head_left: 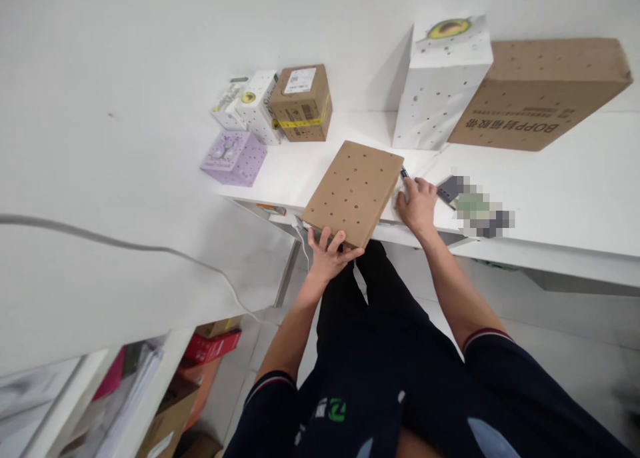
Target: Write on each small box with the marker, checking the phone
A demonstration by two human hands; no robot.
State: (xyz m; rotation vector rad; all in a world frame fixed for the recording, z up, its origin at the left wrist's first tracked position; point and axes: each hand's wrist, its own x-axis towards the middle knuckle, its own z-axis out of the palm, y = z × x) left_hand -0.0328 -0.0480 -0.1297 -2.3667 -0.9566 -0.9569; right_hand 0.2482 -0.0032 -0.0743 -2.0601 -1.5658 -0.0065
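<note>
A brown cardboard box (pixel 354 190) dotted with small dark marks lies tilted over the front edge of the white desk. My left hand (pixel 330 253) grips its near end, fingers spread along the edge and the thumb towards the right corner. Just right of the box, my right hand (pixel 419 205) is low over the desk with bent fingers. A dark, pen-like object (pixel 405 172) sticks out past its index finger, and the fingers seem closed on the lower part, which is hidden. Close by on the right lies a dark phone-like item (pixel 449 189), partly blurred out.
Behind stand a small taped carton (pixel 302 105), white avocado-print boxes (pixel 259 108), a purple box (pixel 235 158), a tall white box (pixel 440 88) and a large brown carton (pixel 540 95). A cable (pixel 150 247) crosses at left, above shelves (pixel 165 358) holding boxes.
</note>
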